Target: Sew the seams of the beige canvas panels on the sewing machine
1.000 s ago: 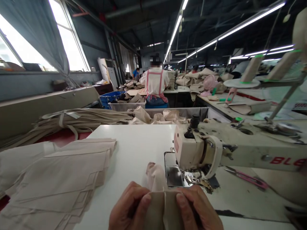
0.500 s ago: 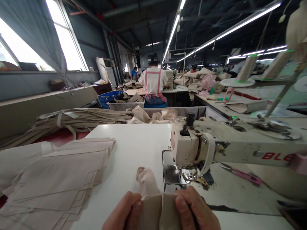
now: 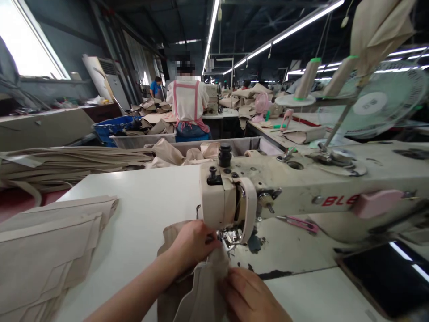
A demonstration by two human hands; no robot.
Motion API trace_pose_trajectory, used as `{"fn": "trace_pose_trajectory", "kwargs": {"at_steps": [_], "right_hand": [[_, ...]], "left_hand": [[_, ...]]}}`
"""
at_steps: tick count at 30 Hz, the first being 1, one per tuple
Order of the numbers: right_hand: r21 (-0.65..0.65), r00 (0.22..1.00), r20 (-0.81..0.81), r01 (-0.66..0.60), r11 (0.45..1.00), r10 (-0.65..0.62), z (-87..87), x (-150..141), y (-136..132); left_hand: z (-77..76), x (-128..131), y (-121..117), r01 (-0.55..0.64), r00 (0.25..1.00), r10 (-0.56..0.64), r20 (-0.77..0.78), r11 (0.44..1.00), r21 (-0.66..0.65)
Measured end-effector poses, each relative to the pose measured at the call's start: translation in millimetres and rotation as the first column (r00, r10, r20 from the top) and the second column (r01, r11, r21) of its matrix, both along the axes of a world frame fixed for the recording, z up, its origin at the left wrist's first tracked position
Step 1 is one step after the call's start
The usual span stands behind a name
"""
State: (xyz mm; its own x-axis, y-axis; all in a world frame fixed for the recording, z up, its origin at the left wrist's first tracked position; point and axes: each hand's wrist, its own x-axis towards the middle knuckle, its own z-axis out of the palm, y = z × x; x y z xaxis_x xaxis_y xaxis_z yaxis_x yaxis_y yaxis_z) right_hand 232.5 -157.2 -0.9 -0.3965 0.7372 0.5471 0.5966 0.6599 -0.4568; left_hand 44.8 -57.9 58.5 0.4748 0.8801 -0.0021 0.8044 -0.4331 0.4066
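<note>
A cream sewing machine (image 3: 288,188) stands across the white table (image 3: 144,197). My left hand (image 3: 192,243) is closed on the beige fabric piece (image 3: 197,286), pushing its top edge in beside the presser foot (image 3: 231,236). My right hand (image 3: 250,297) pinches the same fabric lower down, near the table's front edge. The fabric is folded and hangs toward me between both hands.
A stack of cut beige pieces (image 3: 43,250) lies at the left. Bundled beige straps (image 3: 67,163) and a bin of fabric (image 3: 214,150) sit behind the table. Pink snips (image 3: 298,222) lie under the machine arm. A dark phone (image 3: 385,279) is at the right. A person in a pink apron (image 3: 186,105) works ahead.
My view has swung right and nearer the machine. Both hands carried the fabric forward from the table's front edge to the presser foot; my left arm now reaches in from the left.
</note>
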Motion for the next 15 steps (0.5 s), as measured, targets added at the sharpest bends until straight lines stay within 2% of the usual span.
{"fn": "trace_pose_trajectory", "kwargs": {"at_steps": [2,5,10,15], "right_hand": [[0.002,0.993,0.048,-0.105,0.995,0.104,4.7,7,9],[0.023,0.978,0.111,-0.183,0.983,0.179,7.4,8,15],[0.13,0.973,0.155,-0.192,0.973,0.171,5.2,8,18],[0.126,0.975,0.151,-0.182,0.975,0.162,-2.7,3,23]], "left_hand": [[2.2,-1,-2,-0.031,0.999,0.031,0.03,1.0,-0.001],[7.9,-2,-3,-0.059,0.997,0.058,0.051,0.998,0.013],[8.5,8,10,-0.048,0.997,0.045,0.059,0.998,0.043],[10.1,13,18,-0.031,0.995,0.022,0.101,0.996,0.088]]}}
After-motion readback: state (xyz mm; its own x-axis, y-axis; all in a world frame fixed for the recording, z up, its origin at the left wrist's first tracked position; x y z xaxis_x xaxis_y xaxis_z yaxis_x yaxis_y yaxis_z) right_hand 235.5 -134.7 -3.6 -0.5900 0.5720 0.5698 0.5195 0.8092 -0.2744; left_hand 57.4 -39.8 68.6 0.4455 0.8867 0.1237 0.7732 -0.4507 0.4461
